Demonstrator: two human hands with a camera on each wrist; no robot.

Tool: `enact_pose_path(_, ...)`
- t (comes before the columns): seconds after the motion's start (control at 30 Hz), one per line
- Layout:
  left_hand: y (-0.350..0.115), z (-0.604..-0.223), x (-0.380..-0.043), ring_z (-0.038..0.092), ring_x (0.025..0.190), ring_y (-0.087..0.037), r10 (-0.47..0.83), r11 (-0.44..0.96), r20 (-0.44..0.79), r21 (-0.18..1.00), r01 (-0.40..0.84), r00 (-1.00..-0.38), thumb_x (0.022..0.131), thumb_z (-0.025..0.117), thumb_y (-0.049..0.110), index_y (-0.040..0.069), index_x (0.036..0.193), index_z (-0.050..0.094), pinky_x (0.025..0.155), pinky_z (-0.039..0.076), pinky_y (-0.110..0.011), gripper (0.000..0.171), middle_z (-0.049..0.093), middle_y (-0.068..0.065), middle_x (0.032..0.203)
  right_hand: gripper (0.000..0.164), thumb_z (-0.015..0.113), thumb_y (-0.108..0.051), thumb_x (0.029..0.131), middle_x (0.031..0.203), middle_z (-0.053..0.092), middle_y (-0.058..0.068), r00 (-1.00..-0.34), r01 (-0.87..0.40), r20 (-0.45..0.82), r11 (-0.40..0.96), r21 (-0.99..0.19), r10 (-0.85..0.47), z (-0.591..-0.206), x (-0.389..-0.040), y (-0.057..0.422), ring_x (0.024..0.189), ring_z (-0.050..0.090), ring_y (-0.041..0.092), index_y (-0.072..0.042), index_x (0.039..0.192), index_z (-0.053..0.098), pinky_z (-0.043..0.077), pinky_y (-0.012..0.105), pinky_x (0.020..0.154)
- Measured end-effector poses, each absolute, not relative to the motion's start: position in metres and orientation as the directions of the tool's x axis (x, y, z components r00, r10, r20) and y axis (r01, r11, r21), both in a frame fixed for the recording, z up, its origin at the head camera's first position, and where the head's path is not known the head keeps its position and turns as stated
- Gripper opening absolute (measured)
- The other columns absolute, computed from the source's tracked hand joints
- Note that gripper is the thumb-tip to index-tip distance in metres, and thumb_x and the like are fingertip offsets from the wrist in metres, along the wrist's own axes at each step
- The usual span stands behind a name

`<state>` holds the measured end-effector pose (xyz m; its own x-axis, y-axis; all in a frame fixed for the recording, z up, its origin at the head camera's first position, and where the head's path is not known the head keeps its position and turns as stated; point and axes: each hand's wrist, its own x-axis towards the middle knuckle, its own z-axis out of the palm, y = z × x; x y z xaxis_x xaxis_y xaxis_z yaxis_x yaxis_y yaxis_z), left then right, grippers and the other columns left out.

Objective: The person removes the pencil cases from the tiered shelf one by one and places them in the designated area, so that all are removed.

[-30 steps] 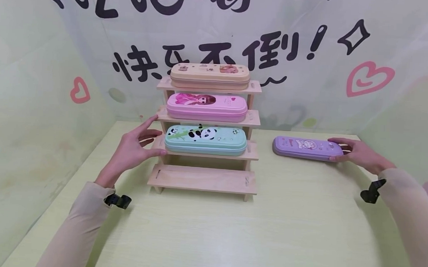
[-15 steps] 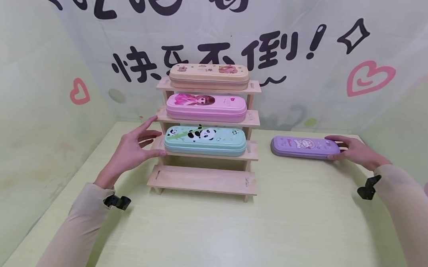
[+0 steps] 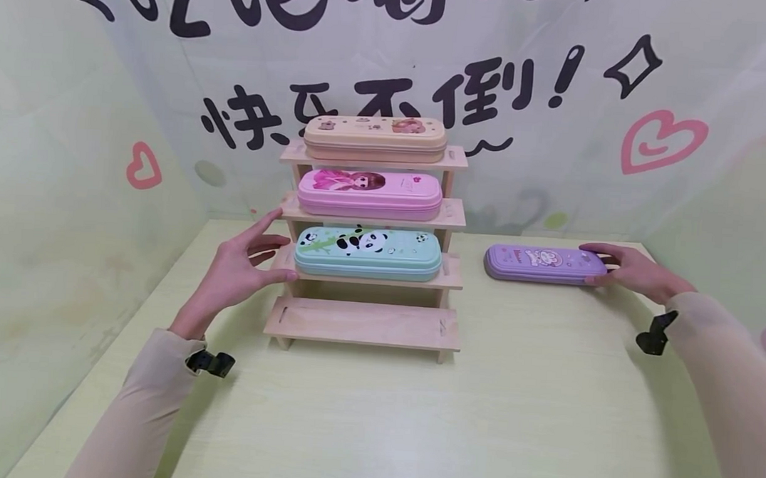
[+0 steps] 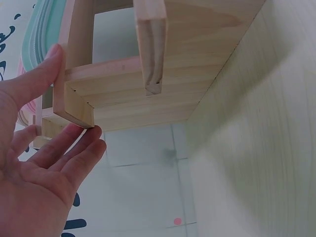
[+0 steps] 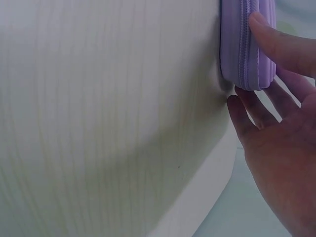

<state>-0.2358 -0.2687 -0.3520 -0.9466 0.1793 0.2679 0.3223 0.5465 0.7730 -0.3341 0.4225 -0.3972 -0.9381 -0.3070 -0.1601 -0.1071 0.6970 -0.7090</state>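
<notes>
A stepped wooden display rack stands on the table. On its left side, my left hand steadies it, thumb at the front edge of the shelf that bears a teal panda pencil case. In the left wrist view the other fingers reach behind that shelf's end. To the right, a purple zipped pencil case lies on the table. My right hand grips its right end. The right wrist view shows the thumb on the zipper side and the fingers round the end and far side.
Above the teal case, a pink pencil case and a peach pencil case sit on the upper shelves. The lowest shelf shows bare wood. A lettered cloth backdrop closes off the table behind and at the sides.
My right hand has shifted slightly left, and the purple pencil case has slid left with it. My left hand stays in place on the rack.
</notes>
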Motion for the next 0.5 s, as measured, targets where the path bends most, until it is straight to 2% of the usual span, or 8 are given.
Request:
enact_pose_path(0.13, -0.2688, -0.3518, -0.2353, 0.061, 0.131, -0.031, 0.178, 0.544, 0.264, 0.777, 0.318, -0.948, 0.08, 0.096, 0.017, 0.035, 0.167, 0.031, 0.112, 0.05, -0.044, 0.11, 0.067, -0.013, 0.138, 0.083, 0.079, -0.012, 0.096, 0.157, 0.037, 0.035, -0.933, -0.095, -0.181, 0.697, -0.711, -0.312, -0.3953, -0.3329, 0.421, 0.134, 0.046, 0.036, 0.005, 0.162, 0.031, 0.04, 0.008, 0.085)
enact_pose_path(0.2, -0.269, -0.3516, -0.235, 0.061, 0.131, -0.032, 0.178, 0.54, 0.262, 0.78, 0.317, -0.948, 0.08, 0.096, 0.016, 0.035, 0.167, 0.031, 0.112, 0.05, -0.045, 0.11, 0.066, -0.014, 0.138, 0.084, 0.078, -0.013, 0.096, 0.157, 0.035, 0.036, -0.929, -0.086, -0.194, 0.696, -0.713, -0.314, -0.3942, -0.3324, 0.4201, 0.138, 0.04, 0.046, 0.004, 0.162, 0.029, 0.039, 0.008, 0.084)
enact_pose_path(0.5, -0.2688, -0.3524, -0.2358, 0.061, 0.131, -0.032, 0.178, 0.539, 0.266, 0.779, 0.32, -0.947, 0.08, 0.096, 0.015, 0.034, 0.167, 0.031, 0.112, 0.05, -0.047, 0.11, 0.067, -0.014, 0.137, 0.083, 0.077, -0.011, 0.096, 0.157, 0.035, 0.036, -0.93, -0.084, -0.198, 0.701, -0.708, -0.311, -0.3936, -0.3312, 0.4198, 0.138, 0.04, 0.046, 0.004, 0.163, 0.029, 0.039, 0.008, 0.084)
